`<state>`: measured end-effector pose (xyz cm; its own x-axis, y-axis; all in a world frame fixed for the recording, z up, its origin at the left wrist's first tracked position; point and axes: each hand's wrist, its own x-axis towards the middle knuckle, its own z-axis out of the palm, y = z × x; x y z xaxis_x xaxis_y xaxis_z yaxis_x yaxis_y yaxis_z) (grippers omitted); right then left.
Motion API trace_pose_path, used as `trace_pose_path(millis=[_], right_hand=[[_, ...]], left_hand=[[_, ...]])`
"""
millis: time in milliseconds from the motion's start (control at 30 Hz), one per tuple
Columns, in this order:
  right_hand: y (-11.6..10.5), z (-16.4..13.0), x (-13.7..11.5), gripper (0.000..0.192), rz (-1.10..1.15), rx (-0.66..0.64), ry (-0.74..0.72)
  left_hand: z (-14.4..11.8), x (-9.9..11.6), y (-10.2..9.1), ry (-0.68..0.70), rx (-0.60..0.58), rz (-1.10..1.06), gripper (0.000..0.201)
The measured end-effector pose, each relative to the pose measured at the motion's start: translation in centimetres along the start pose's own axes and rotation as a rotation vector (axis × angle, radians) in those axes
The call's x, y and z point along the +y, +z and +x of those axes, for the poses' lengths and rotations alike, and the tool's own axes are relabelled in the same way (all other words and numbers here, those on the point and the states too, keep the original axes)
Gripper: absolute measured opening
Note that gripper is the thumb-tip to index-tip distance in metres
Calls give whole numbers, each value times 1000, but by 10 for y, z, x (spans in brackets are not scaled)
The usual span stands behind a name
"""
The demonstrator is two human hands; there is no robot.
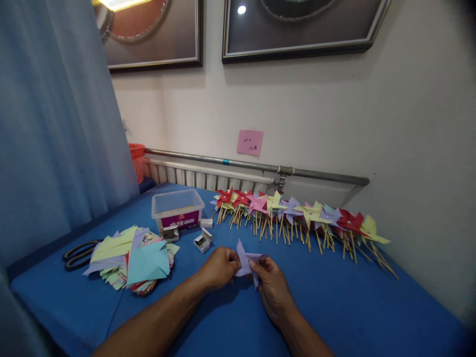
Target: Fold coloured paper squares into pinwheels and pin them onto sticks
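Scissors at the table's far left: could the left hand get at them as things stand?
Probably not right away. The left hand and right hand both pinch a lilac paper piece, and the stack of cut papers lies between it and the scissors.

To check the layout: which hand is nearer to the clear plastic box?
Left. The left hand is just below-right of the clear plastic box; the right hand is farther right, beyond the lilac paper.

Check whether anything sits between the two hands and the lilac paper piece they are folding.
Nothing visible does. The left hand and right hand both pinch the lilac cut paper piece directly, above the blue tablecloth. The small open white cardboard box lies apart, behind the hands.
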<state>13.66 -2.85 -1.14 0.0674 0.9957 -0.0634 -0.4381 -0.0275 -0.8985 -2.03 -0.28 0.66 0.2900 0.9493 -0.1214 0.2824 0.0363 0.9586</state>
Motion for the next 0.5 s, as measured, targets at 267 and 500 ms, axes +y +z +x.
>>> trace_pose_path(millis=[267,500], right_hand=[[1,1,3,41,-15,4,-17],[1,-1,-3,38,8,24,-13]], left_hand=[[-2,-1,-1,14,-60,-27,12],[0,12,-11,8,161,-114,17]])
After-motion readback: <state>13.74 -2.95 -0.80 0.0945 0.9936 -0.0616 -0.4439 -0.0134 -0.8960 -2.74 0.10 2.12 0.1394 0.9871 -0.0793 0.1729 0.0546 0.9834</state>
